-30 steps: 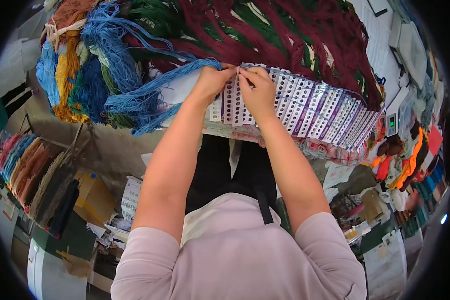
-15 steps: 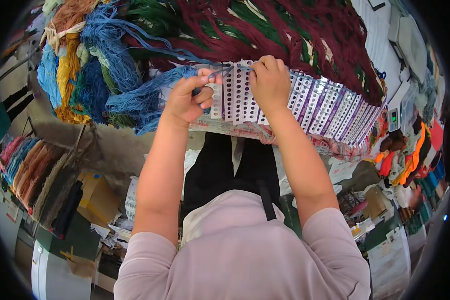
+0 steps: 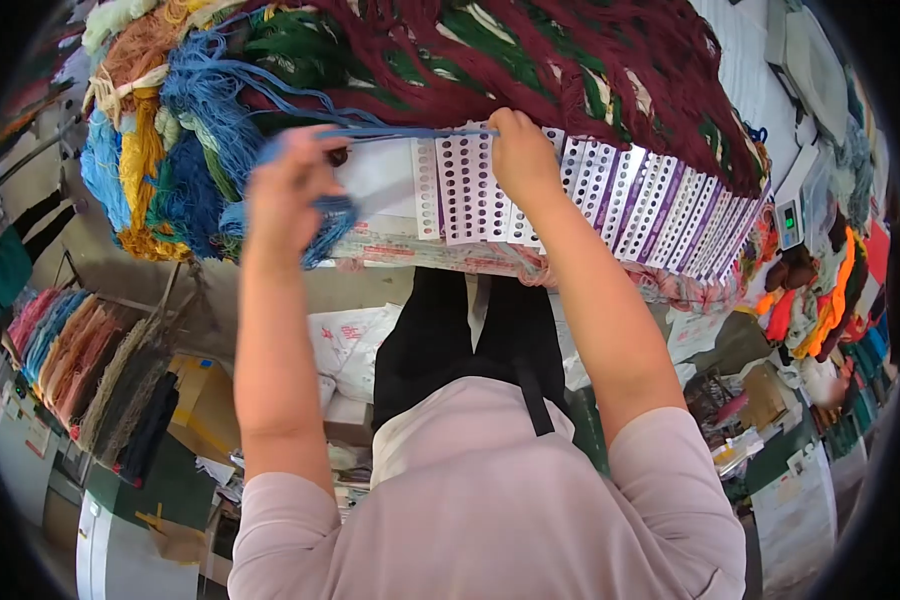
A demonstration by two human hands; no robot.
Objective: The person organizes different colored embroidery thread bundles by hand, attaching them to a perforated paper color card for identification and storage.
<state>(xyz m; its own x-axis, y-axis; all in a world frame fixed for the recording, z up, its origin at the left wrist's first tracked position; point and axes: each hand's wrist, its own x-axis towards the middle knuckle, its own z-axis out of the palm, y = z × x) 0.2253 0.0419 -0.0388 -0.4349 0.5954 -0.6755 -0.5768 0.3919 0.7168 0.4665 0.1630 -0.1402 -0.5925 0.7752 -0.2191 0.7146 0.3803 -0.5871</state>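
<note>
Blue yarn strand taut between hands: left hand closed round it, right hand pinches it at punched card; best pulled level, card pinned.

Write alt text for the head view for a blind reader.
A blue strand stretches taut between the left hand, blurred, and right hand, which pinches it at the top edge of a white punched card. Tangled yarn skeins lie behind.

Yarn or textile workshop: table heaped with maroon, green and blue yarn skeins, rows of punched sample cards, a digital scale, hanging yarn hanks on the left, cardboard box, cluttered floor.
</note>
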